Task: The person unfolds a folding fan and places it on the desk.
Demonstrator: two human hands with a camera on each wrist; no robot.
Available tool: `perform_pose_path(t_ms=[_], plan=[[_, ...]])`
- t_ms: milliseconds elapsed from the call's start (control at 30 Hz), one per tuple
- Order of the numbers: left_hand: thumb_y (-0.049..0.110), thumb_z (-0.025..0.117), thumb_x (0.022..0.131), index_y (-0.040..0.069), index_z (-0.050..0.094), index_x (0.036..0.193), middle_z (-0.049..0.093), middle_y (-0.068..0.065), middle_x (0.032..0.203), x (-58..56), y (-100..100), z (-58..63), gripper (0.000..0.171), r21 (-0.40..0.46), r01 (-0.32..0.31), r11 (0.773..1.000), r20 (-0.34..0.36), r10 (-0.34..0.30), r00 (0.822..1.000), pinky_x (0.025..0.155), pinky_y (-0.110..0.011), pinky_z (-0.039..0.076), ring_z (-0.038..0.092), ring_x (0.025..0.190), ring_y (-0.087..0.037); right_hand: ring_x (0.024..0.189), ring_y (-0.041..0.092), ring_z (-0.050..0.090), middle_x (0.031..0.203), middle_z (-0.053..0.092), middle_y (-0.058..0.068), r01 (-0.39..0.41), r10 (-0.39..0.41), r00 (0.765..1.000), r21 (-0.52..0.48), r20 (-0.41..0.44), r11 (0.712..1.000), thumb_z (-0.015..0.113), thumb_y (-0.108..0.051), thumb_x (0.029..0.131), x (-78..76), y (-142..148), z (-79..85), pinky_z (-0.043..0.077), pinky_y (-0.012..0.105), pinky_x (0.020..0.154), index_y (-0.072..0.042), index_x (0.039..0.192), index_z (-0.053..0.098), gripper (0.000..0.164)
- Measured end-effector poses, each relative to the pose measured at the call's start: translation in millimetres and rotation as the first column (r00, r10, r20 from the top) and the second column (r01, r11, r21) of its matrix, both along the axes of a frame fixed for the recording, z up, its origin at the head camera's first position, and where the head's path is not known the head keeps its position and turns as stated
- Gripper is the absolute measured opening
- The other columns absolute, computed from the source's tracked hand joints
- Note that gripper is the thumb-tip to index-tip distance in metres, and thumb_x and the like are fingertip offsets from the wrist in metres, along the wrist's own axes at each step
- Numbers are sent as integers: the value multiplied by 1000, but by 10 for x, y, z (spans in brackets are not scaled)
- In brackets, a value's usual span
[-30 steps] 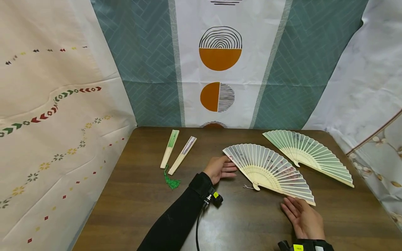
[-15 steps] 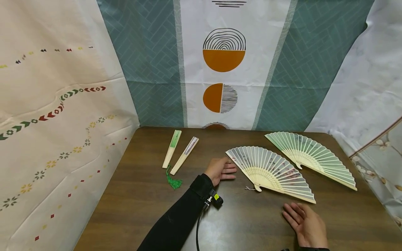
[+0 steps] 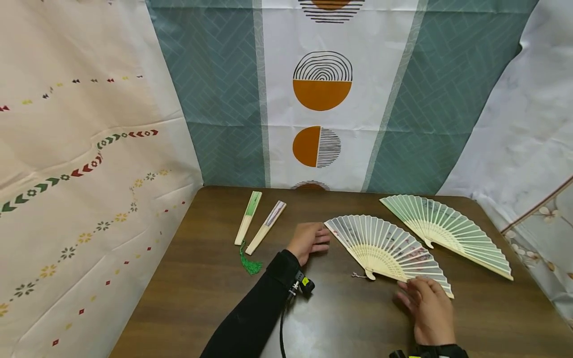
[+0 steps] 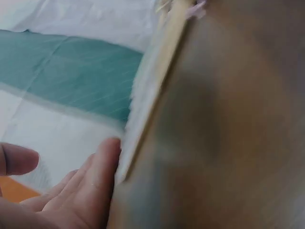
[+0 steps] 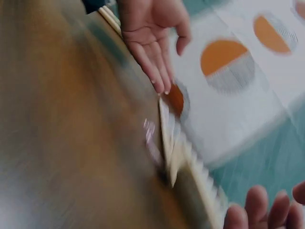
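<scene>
A white folding fan with pale ribs and a faint flower print lies spread on the table. Beside its left tip is my left hand, fingers straight and fingertips right at the outer stick. In the left wrist view, this hand lies along the fan's edge. At the fan's lower right edge, my right hand is turned with its back up, fingertips overlapping the stick. The right wrist view shows its relaxed fingers near the blurred fan, pinching nothing.
A green folding fan lies spread at the back right. Two folded fans, one green and one whitish, lie at the left, with a green tassel. Patterned cloths hang behind the brown table.
My right hand draws slightly back from the fan's edge, then turns from palm up to back up and reaches onto the edge. My left hand stays beside the left tip. The fans stay spread.
</scene>
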State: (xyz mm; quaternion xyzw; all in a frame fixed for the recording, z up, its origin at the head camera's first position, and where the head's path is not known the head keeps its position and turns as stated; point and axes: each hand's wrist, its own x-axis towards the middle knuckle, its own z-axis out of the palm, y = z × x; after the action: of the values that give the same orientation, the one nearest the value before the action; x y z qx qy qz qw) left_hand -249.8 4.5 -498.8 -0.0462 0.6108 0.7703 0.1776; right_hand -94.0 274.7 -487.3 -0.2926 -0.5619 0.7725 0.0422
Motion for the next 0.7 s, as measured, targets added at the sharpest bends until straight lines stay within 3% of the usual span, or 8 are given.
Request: perform_pose_path(t_ms=[133, 200, 267, 300, 400, 533, 633, 700], plan=[[18, 54, 119, -9, 57, 158, 67, -32, 155, -51, -197, 185, 48, -122, -112, 986, -140, 95, 986, 117, -50, 65, 67, 146, -47, 94, 1, 80, 99, 77, -14, -111, 127, 985, 139, -115, 984, 56, -16, 121, -248, -282, 145, 70, 21, 83, -10, 120, 62, 8], [19, 56, 118, -5, 61, 158, 68, -30, 156, -83, -318, 238, 47, -223, -182, 958, -214, 134, 968, 123, -55, 60, 66, 148, -46, 98, 0, 78, 108, 76, -12, -182, 215, 966, 217, -140, 959, 57, -14, 120, -389, -457, 178, 69, 21, 87, -3, 128, 62, 14], [22, 59, 116, -2, 63, 157, 68, -27, 157, -154, -482, 247, 48, -320, -243, 916, -283, 153, 947, 126, -59, 56, 65, 149, -45, 103, 1, 76, 120, 76, -5, -253, 305, 942, 298, -143, 920, 59, -13, 119, -557, -665, 178, 68, 20, 91, 2, 137, 62, 24], [24, 60, 114, -1, 64, 156, 69, -25, 157, -205, -565, 214, 49, -380, -267, 886, -312, 149, 938, 126, -60, 56, 65, 149, -44, 107, 3, 75, 127, 76, 0, -281, 341, 930, 338, -133, 898, 60, -12, 118, -630, -768, 166, 67, 19, 92, 3, 140, 63, 27], [33, 62, 109, 6, 67, 156, 75, -18, 150, -438, -825, -84, 54, -575, -320, 753, -391, 91, 916, 113, -53, 63, 73, 135, -37, 122, 16, 73, 145, 71, 21, -353, 443, 890, 450, -109, 820, 62, -9, 115, -824, -1077, 94, 63, 22, 98, 5, 148, 63, 36], [37, 67, 105, 7, 69, 153, 80, -14, 137, -733, -1024, -529, 57, -761, -340, 553, -434, -44, 900, 98, -49, 64, 75, 115, -29, 149, 43, 63, 163, 60, 29, -431, 561, 823, 540, -94, 723, 66, -11, 112, -1009, -1384, -8, 61, 45, 118, 4, 159, 58, 49], [33, 69, 104, 0, 68, 150, 78, -18, 139, -816, -1089, -647, 57, -812, -340, 474, -450, -138, 882, 107, -56, 64, 76, 122, -36, 161, 50, 52, 171, 53, 29, -464, 618, 782, 586, -82, 665, 67, -17, 112, -1122, -1555, -48, 52, 64, 129, 2, 165, 53, 58], [31, 70, 105, -4, 66, 151, 74, -24, 147, -834, -1103, -675, 59, -828, -340, 445, -455, -180, 872, 117, -59, 61, 73, 135, -42, 162, 51, 50, 174, 51, 27, -465, 628, 776, 614, -65, 638, 68, -20, 111, -1177, -1631, -73, 49, 69, 130, -1, 167, 51, 62]])
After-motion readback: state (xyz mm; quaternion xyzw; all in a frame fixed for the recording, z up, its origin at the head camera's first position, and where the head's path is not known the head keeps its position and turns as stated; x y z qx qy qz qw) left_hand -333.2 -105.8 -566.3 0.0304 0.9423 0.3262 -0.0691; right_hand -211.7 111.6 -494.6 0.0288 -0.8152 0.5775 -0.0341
